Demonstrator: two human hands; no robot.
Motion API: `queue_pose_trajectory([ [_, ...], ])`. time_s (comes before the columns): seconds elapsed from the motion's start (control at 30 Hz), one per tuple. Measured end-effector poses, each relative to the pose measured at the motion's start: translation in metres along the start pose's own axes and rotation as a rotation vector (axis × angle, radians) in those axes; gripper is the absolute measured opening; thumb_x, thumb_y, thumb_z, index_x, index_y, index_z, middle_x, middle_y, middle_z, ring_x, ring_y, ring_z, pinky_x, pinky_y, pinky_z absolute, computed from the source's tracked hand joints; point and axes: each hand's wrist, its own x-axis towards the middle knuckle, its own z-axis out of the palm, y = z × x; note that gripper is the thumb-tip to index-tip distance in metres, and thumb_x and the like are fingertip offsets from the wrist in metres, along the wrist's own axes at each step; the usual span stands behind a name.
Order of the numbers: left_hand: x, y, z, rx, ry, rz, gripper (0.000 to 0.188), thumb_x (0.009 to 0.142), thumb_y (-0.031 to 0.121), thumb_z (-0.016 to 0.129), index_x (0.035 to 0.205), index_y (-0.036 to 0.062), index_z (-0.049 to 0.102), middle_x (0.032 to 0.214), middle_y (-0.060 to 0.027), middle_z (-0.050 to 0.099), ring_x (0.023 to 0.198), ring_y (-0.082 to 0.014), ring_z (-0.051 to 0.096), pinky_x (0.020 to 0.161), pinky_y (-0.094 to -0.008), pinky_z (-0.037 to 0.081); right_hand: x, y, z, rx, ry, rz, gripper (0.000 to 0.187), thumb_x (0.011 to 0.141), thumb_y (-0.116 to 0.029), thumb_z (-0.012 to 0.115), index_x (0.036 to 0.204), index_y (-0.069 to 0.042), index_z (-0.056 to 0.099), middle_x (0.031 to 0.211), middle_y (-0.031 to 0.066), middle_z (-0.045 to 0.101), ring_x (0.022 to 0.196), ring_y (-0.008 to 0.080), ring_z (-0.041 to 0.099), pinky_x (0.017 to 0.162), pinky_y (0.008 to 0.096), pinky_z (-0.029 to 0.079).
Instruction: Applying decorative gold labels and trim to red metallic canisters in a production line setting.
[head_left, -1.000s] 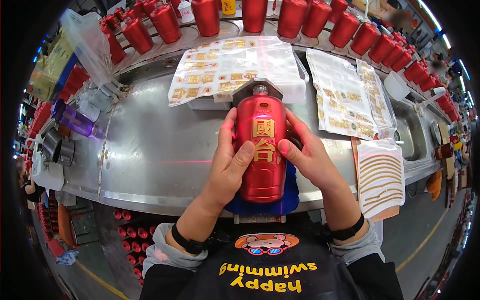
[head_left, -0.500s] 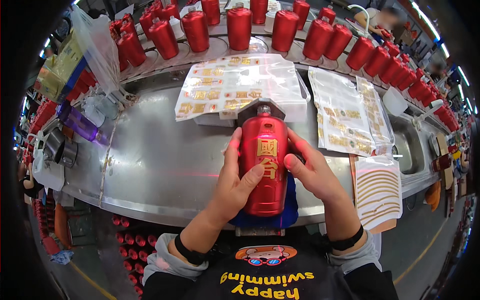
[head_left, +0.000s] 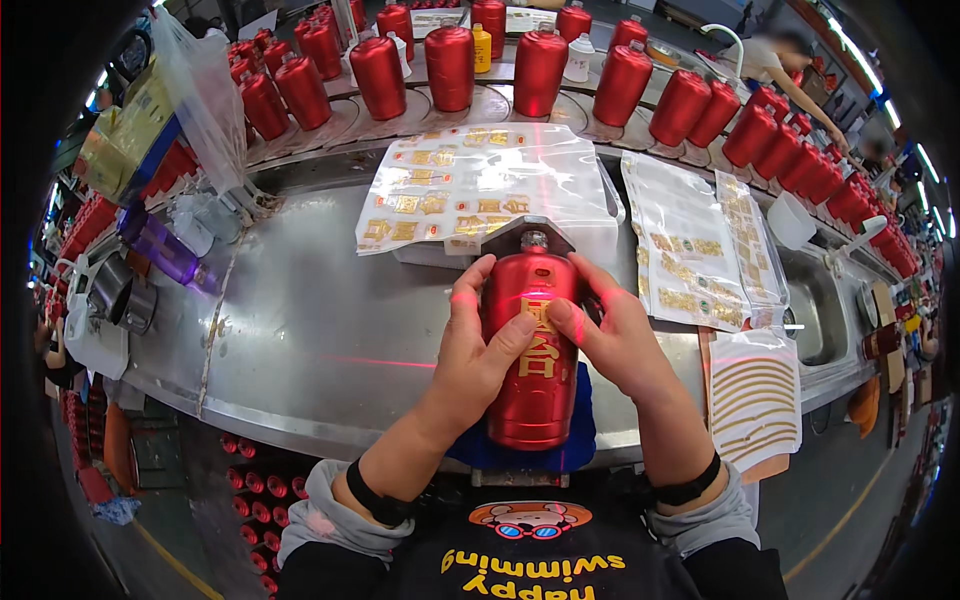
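A glossy red bottle [head_left: 528, 415] with a clear neck lies tilted back in front of me, its base toward me. Large gold character decals run down its front. My left hand [head_left: 470, 350] wraps its left side, thumb on the front beside the decals. From the right, my right hand [head_left: 622, 345] holds the other side, its thumb pressing on the upper gold character and partly covering it. A blue cloth [head_left: 583, 440] lies under the bottle's base. Behind the neck is a dark angled support [head_left: 500, 240]. Thin red laser lines cross the bottle and hands.
Decal sheets [head_left: 430, 178] lie on a white box beyond the bottle, and more gold sheets [head_left: 690, 255] to the right. Red bottles [head_left: 450, 70] line the curved conveyor [head_left: 490, 107] behind. A purple bottle [head_left: 160, 245] stands left; a sink [head_left: 815, 300] is right. Another person works far right.
My right thumb has moved inward onto the upper gold character. Bottles on the conveyor have shifted, and a yellow container now shows among them. The person far right has an arm stretched out.
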Motion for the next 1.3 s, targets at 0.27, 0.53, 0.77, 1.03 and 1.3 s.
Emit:
queue_pose_trajectory([
  [0.27, 0.0, -0.002, -0.004, 0.068, -0.034, 0.027, 0.07, 0.096, 0.028, 0.06, 0.145, -0.0044, 0.022, 0.14, -0.0198, 0.038, 0.128, -0.0238, 0.042, 0.108, -0.0346, 0.034, -0.001, -0.005, -0.003, -0.048, -0.047, -0.002, 0.072, 0.093, -0.039, 0.062, 0.14, 0.01, 0.038, 0.128, 0.0225, 0.057, 0.119, 0.0245, 0.054, 0.101, 0.0329, 0.041],
  [0.53, -0.011, 0.003, -0.01, -0.051, -0.093, 0.021, 0.076, 0.098, 0.033, 0.056, 0.149, -0.0055, 0.014, 0.146, -0.0185, 0.032, 0.135, -0.0231, 0.034, 0.112, -0.0348, 0.027, -0.017, 0.01, -0.007, 0.216, -0.122, -0.069, 0.084, 0.092, -0.041, 0.064, 0.148, 0.008, 0.023, 0.136, 0.0229, 0.049, 0.123, 0.0281, 0.052, 0.102, 0.0357, 0.041],
  [0.77, -0.015, -0.003, -0.011, 0.113, -0.13, 0.042, 0.083, 0.096, 0.035, 0.06, 0.15, -0.0052, 0.011, 0.149, -0.0189, 0.029, 0.136, -0.0242, 0.033, 0.113, -0.0355, 0.026, -0.025, 0.019, -0.001, 0.261, -0.157, -0.027, 0.094, 0.088, -0.043, 0.069, 0.148, 0.008, 0.019, 0.135, 0.0241, 0.05, 0.124, 0.0294, 0.052, 0.104, 0.0371, 0.04],
  [1.03, -0.014, -0.001, -0.013, -0.064, -0.153, -0.003, 0.083, 0.095, 0.031, 0.061, 0.15, -0.0048, 0.01, 0.149, -0.0183, 0.027, 0.136, -0.0246, 0.033, 0.112, -0.0358, 0.027, -0.025, 0.016, 0.004, 0.235, -0.128, -0.06, 0.101, 0.085, -0.046, 0.072, 0.148, 0.01, 0.016, 0.137, 0.0272, 0.048, 0.127, 0.0311, 0.049, 0.105, 0.0379, 0.04],
  [1.3, -0.016, 0.004, -0.01, -0.046, -0.117, 0.003, 0.088, 0.093, 0.031, 0.064, 0.15, -0.0044, 0.007, 0.149, -0.0207, 0.026, 0.136, -0.0249, 0.032, 0.113, -0.0367, 0.027, -0.025, 0.012, 0.006, 0.129, -0.092, -0.091, 0.106, 0.08, -0.047, 0.075, 0.148, 0.011, 0.017, 0.137, 0.0287, 0.047, 0.128, 0.0329, 0.049, 0.106, 0.0376, 0.039],
])
